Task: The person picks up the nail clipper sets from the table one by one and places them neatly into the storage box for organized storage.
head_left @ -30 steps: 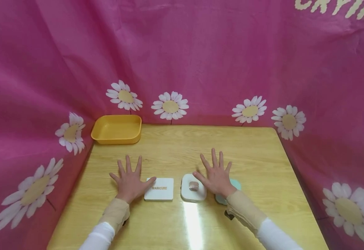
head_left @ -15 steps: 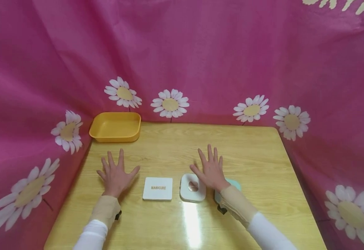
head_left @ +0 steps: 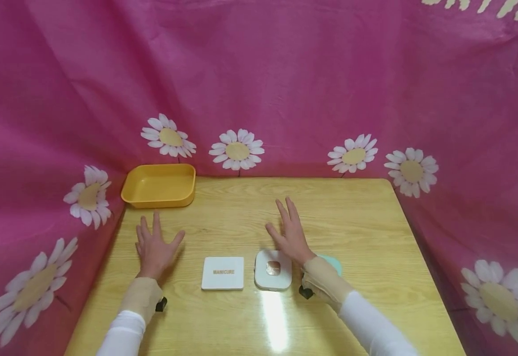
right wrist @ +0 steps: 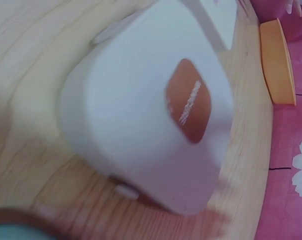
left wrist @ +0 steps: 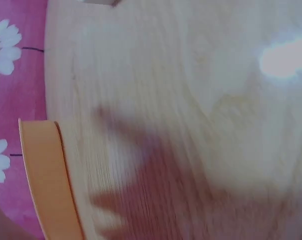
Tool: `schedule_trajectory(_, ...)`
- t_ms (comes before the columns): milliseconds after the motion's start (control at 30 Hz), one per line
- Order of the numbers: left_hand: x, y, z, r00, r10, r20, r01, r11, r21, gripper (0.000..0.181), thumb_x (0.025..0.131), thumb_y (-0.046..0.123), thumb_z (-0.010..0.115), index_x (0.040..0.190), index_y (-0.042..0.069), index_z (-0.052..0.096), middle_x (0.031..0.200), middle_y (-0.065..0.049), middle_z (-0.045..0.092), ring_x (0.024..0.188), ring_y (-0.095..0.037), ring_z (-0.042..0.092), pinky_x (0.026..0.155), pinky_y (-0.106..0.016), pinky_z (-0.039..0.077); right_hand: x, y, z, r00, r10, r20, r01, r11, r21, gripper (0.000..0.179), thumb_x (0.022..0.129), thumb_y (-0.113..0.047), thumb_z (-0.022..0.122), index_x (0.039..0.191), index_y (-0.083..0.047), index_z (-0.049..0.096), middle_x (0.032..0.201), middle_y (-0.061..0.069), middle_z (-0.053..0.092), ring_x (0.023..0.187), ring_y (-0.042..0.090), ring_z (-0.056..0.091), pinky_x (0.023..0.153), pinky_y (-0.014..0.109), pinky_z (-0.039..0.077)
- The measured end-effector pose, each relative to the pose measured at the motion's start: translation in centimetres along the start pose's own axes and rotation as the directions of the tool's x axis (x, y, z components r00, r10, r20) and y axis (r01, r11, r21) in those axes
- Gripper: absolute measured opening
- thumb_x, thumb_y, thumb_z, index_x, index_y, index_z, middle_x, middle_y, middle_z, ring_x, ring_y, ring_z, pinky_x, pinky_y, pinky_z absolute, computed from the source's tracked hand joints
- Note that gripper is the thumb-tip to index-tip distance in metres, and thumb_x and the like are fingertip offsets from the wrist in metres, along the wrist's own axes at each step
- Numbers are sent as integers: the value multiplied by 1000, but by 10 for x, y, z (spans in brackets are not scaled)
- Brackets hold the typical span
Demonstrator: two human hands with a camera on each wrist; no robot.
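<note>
My left hand [head_left: 155,249], fingers straight and thumb spread, is over the table's left side and holds nothing. To its right lies a flat white box [head_left: 223,273] lettered MANICURE. My right hand [head_left: 292,240] reaches past the right edge of a white rounded-square case [head_left: 265,283], its fingers extended and grasping nothing. That case fills much of the right wrist view, showing a copper-coloured square label [right wrist: 188,102]. Under the right wrist, a teal rounded object [head_left: 333,263] is mostly hidden. Only a blurred hand shadow falls on the wood in the left wrist view.
A yellow rectangular tray [head_left: 158,202] stands at the table's back left corner, beyond my left hand. Pink cloth [head_left: 285,89] with daisies hangs behind and along both sides of the wooden table [head_left: 352,212].
My left hand has moved left, away from the MANICURE box its thumb overlapped. The right hand has shifted slightly left and turned, its fingers closer together. The objects stay put.
</note>
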State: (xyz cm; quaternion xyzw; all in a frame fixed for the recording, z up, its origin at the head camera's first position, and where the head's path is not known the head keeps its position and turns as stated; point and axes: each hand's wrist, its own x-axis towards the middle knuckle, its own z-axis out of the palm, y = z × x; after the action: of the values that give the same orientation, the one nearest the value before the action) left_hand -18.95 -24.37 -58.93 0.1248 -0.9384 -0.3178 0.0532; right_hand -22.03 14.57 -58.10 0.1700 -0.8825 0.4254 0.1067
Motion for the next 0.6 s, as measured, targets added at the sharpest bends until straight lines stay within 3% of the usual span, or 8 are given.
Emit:
schedule_trajectory(233, 13, -3, -4, 997, -66, -28, 58, 974, -218, 104, 95, 50, 71, 171, 19, 6, 173, -25, -2, 158, -49, 1, 125, -67, 13, 17, -12, 19, 997, 69, 37, -72, 993, 98, 77, 103, -31, 62, 168, -12, 25, 175, 19, 10, 160, 38, 11, 123, 67, 21)
schedule_trajectory(600, 32, -9, -12, 990, -137, -20, 120, 921, -372, 102, 97, 49, 69, 171, 20, 4, 174, -22, -3, 161, -39, 1, 128, -57, 10, 42, -23, 48, 995, 79, 62, -85, 990, 114, 77, 104, -32, 61, 168, -12, 23, 174, 17, 15, 160, 33, 15, 125, 60, 22)
